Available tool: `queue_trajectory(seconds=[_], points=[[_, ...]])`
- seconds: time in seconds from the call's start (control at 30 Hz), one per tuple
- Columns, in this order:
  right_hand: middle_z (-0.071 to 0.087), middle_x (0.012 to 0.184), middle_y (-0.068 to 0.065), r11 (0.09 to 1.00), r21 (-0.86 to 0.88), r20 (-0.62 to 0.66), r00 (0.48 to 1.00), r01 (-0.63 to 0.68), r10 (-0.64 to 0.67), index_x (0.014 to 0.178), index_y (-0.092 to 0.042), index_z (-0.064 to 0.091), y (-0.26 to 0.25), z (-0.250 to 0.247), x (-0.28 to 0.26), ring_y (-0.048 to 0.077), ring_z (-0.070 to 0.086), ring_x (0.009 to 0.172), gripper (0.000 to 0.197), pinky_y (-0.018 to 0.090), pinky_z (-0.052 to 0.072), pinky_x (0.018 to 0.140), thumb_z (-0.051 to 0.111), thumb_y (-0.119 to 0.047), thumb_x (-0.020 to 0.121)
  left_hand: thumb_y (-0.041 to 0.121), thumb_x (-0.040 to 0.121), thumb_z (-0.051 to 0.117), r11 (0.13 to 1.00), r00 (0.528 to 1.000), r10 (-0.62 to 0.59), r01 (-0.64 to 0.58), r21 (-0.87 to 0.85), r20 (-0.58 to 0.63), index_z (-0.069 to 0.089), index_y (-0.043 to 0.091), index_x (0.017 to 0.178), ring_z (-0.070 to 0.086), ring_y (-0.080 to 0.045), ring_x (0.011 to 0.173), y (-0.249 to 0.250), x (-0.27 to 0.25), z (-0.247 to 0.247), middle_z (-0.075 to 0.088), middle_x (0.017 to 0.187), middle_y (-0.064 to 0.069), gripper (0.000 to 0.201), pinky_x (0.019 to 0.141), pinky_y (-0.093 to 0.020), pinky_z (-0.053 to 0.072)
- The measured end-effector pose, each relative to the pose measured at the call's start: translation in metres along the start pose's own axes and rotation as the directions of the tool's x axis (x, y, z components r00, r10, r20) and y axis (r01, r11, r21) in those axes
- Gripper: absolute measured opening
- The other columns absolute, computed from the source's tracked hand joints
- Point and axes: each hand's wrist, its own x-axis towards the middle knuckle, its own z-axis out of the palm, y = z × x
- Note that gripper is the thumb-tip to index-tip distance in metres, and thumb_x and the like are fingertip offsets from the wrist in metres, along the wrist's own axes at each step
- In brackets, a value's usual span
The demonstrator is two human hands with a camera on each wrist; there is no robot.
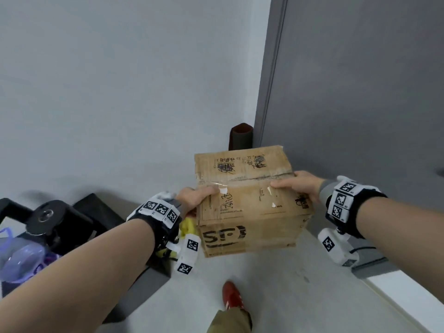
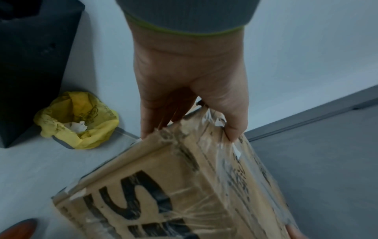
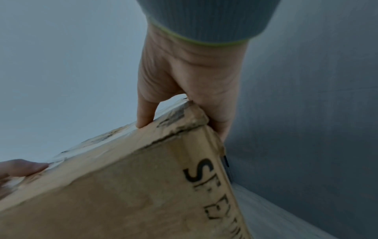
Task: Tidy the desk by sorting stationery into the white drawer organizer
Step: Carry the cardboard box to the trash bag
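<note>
Box: a worn brown cardboard box (image 1: 249, 200) with black "SF" print and clear tape, held in the air above the pale floor (image 1: 269, 292).
Left hand (image 1: 195, 197): grips the box's left top edge (thumb on top).
Right hand (image 1: 298, 186): grips its right top edge.
Floor: yellow bag-lined bin (image 2: 76, 120) beside a black case (image 2: 30, 64).

"SF" on cardboard box (image 1: 249, 207)
</note>
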Motion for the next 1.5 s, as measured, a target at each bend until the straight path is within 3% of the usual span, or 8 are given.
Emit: queue_trajectory(seconds=[0.23,0.4,0.6,0.73,1.07,1.23,1.37,1.5], points=[[0.073,0.106,0.006,0.997,-0.067,0.048,0.998,0.033,-0.030,0.114,-0.020,0.063,-0.055,0.000,0.144,0.026,0.070,0.096,0.053,0.041,0.057,0.082,0.088,-0.035,0.069,0.042,0.073,0.083,0.990,0.997,-0.079,0.078,-0.114,-0.002,0.066,0.004,0.107,0.075,-0.022,0.079,0.015,0.129,-0.013,0.077,0.087,-0.007,0.054,0.070,-0.034,0.062],[0.074,0.109,0.004,0.993,-0.113,0.136,0.991,0.015,0.000,0.121,-0.023,0.062,-0.069,0.016,0.243,0.025,0.071,0.099,0.077,0.044,0.058,0.086,0.094,-0.043,0.053,0.037,0.067,0.088,0.959,0.988,-0.147,0.129,-0.253,-0.050,0.064,0.009,0.114,0.075,-0.022,0.085,-0.002,0.210,-0.020,0.077,0.096,-0.007,0.060,0.077,-0.042,0.062],[0.072,0.113,0.002,0.986,-0.162,0.238,0.971,0.024,0.016,0.124,-0.032,0.059,-0.070,0.043,0.373,0.025,0.068,0.103,0.090,0.051,0.054,0.092,0.095,-0.051,0.043,0.033,0.071,0.087,0.916,0.952,-0.256,0.184,-0.356,-0.169,0.065,0.015,0.093,0.072,-0.019,0.087,-0.032,0.305,-0.008,0.074,0.096,-0.005,0.036,0.080,-0.034,0.060],[0.069,0.115,0.000,0.976,-0.201,0.279,0.960,0.083,-0.024,0.127,-0.033,0.058,-0.048,0.067,0.465,0.023,0.064,0.105,0.069,0.047,0.052,0.092,0.089,-0.038,0.066,0.031,0.071,0.088,0.890,0.924,-0.293,0.169,-0.424,-0.247,0.068,0.010,0.101,0.072,-0.021,0.091,-0.074,0.381,0.012,0.074,0.102,-0.007,0.042,0.086,-0.036,0.059],[0.074,0.108,-0.004,0.962,-0.255,0.363,0.932,0.098,0.001,0.116,-0.038,0.064,0.079,0.129,0.656,0.022,0.069,0.103,0.073,0.050,0.053,0.095,0.092,-0.050,0.050,0.029,0.072,0.087,0.858,0.883,-0.350,0.169,-0.484,-0.312,0.067,0.002,0.114,0.072,-0.020,0.087,-0.209,0.537,0.080,0.074,0.100,-0.007,0.053,0.076,-0.032,0.061],[0.072,0.109,-0.003,0.949,-0.286,0.380,0.925,0.128,-0.011,0.117,-0.033,0.062,0.125,0.154,0.722,0.019,0.067,0.100,0.054,0.037,0.055,0.082,0.088,-0.034,0.070,0.029,0.072,0.087,0.841,0.867,-0.381,0.180,-0.511,-0.322,0.065,0.001,0.116,0.073,-0.022,0.087,-0.263,0.597,0.110,0.074,0.101,-0.009,0.056,0.075,-0.033,0.061],[0.072,0.109,-0.004,0.940,-0.302,0.393,0.919,0.157,-0.027,0.116,-0.033,0.062,0.152,0.178,0.767,0.019,0.067,0.101,0.058,0.042,0.055,0.091,0.090,-0.038,0.066,0.029,0.074,0.086,0.837,0.858,-0.394,0.186,-0.515,-0.329,0.063,-0.001,0.119,0.072,-0.022,0.088,-0.296,0.633,0.119,0.074,0.102,-0.010,0.059,0.075,-0.032,0.060],[0.070,0.108,-0.005,0.938,-0.295,0.409,0.911,0.180,-0.046,0.116,-0.032,0.061,0.166,0.202,0.795,0.015,0.065,0.098,0.052,0.031,0.052,0.075,0.088,-0.033,0.072,0.028,0.076,0.083,0.836,0.853,-0.397,0.184,-0.517,-0.339,0.062,0.001,0.117,0.070,-0.019,0.086,-0.319,0.661,0.117,0.072,0.101,-0.008,0.053,0.072,-0.027,0.057]])
